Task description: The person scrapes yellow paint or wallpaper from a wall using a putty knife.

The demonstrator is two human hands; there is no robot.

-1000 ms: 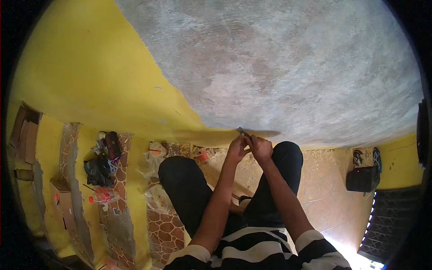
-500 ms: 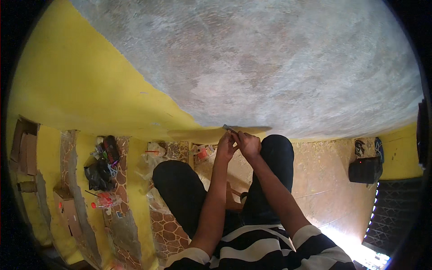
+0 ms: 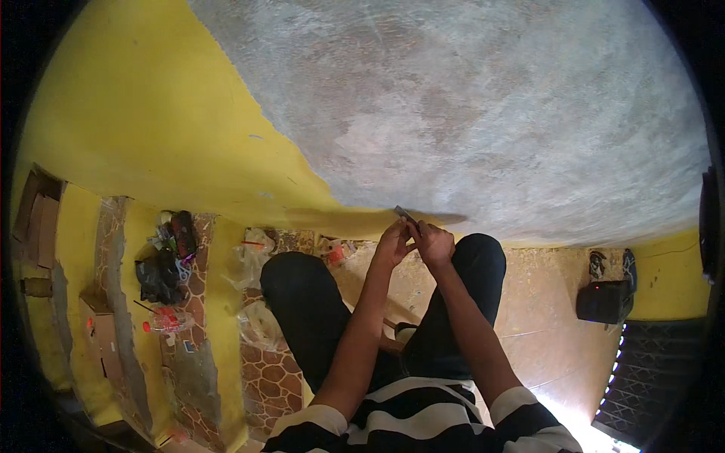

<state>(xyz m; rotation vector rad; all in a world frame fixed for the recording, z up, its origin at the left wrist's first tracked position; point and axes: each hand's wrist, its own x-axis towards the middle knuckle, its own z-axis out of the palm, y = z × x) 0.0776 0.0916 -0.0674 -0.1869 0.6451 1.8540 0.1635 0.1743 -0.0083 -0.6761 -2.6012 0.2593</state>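
Tool (image 3: 405, 216) slants lengthwise, pointing leftward toward wall (image 3: 453, 121).

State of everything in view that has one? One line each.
Left hand: curled, grip unclear
Right hand: closed on flat tool
Flat tool: held aslant near wall
Wall: part yellow, part grey
Bottle: red cap on
Black bag: crumpled
Clear plastic: crumpled
Black box: red light lit
Gate: open or shut unclear

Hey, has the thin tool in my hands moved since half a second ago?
Yes, slightly right: the tool now sits nearer the black box by the far right wall.
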